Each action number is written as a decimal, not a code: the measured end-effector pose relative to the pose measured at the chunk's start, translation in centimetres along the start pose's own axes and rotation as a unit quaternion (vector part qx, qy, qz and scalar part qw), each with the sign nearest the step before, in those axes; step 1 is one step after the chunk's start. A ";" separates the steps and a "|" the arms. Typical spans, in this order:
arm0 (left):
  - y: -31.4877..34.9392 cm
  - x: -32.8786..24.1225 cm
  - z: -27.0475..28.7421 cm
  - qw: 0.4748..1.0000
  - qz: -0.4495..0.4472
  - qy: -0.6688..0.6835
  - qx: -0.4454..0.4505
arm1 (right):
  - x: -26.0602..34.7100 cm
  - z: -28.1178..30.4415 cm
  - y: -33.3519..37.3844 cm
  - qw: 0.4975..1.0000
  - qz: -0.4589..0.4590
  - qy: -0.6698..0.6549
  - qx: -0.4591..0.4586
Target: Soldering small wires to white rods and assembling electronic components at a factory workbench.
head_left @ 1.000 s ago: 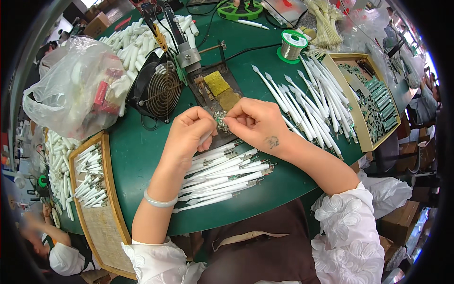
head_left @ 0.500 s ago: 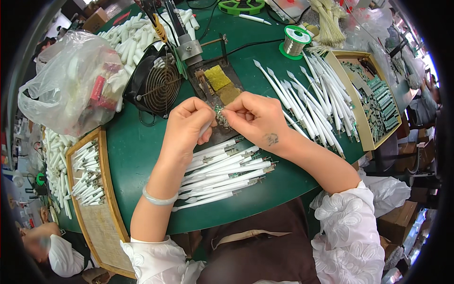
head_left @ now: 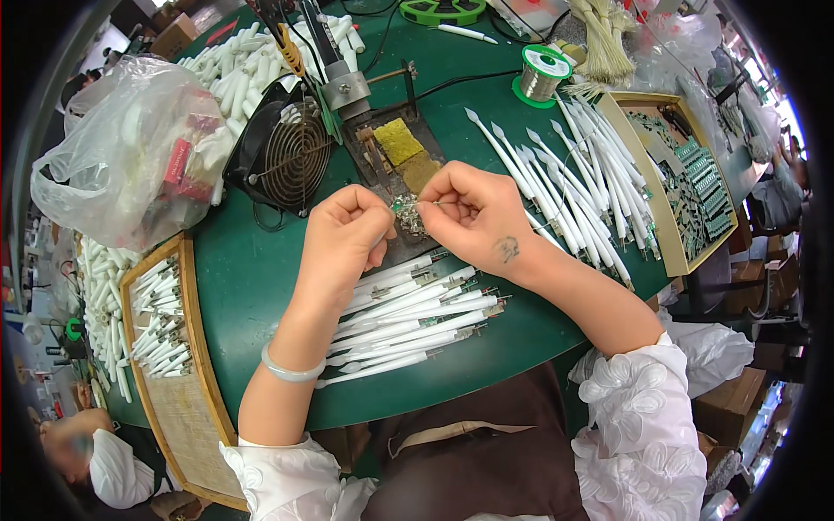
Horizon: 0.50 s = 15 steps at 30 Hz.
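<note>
My left hand (head_left: 347,230) is closed, its thumb pressed to the curled fingers, at the near end of a dark metal plate. What it grips is mostly hidden; a small green piece shows by its fingertips. Facing it, my right hand (head_left: 473,213) pinches thumb against forefinger, and I cannot make out what is between them. A small gap separates the two hands. Between and below them lies a pile of tiny metal bits (head_left: 412,221). Just nearer to me, several white candle-shaped sticks (head_left: 408,319) with metal ends lie side by side on the green table (head_left: 248,304).
Beyond my hands are a yellow sponge (head_left: 399,141), a black fan (head_left: 291,148) and a clamped stand (head_left: 347,91). A solder spool (head_left: 543,76), more white sticks (head_left: 565,178) and a box of circuit boards (head_left: 695,187) lie right. Left are a plastic bag (head_left: 113,165) and wooden tray (head_left: 187,425).
My hands have drawn slightly apart: the right has shifted a little to the right, and the left a little down. More of the metal bits shows between them.
</note>
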State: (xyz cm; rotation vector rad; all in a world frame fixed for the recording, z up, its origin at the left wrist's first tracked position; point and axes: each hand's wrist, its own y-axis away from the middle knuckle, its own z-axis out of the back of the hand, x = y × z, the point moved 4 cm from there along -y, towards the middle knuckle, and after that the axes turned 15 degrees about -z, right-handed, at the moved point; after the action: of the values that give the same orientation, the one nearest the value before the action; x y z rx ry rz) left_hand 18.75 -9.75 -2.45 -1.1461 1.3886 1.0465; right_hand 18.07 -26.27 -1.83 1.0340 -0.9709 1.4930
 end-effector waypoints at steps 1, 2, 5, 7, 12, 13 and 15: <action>-0.1 0.0 0.0 1.000 0.002 0.001 -0.002 | -0.1 -0.1 0.0 1.000 0.011 -0.001 -0.004; -0.1 0.0 -0.1 1.000 0.001 0.000 -0.001 | -0.1 -0.2 0.0 1.000 0.023 -0.001 -0.009; 0.0 0.0 -0.1 1.000 0.001 0.015 -0.007 | 0.3 -0.2 0.1 0.999 0.041 0.026 -0.024; 0.0 -0.2 -0.2 1.000 0.002 0.010 -0.015 | 0.3 -0.3 0.1 0.998 0.049 0.028 -0.028; 0.0 -0.2 -0.3 1.000 -0.002 0.007 -0.018 | 0.2 -0.4 0.1 0.997 0.059 0.037 -0.032; 0.0 -0.3 -0.3 1.000 -0.006 0.005 -0.020 | 0.3 -0.4 0.1 0.997 0.065 0.038 -0.034; 0.0 -0.3 -0.3 1.000 -0.012 0.002 -0.018 | 0.4 -0.4 0.1 0.996 0.072 0.038 -0.036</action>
State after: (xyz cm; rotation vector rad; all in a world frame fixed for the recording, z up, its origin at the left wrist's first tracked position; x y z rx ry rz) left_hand 18.75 -10.03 -2.11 -1.1886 1.3608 1.0561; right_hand 17.88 -25.76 -1.54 0.8642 -1.0547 1.5914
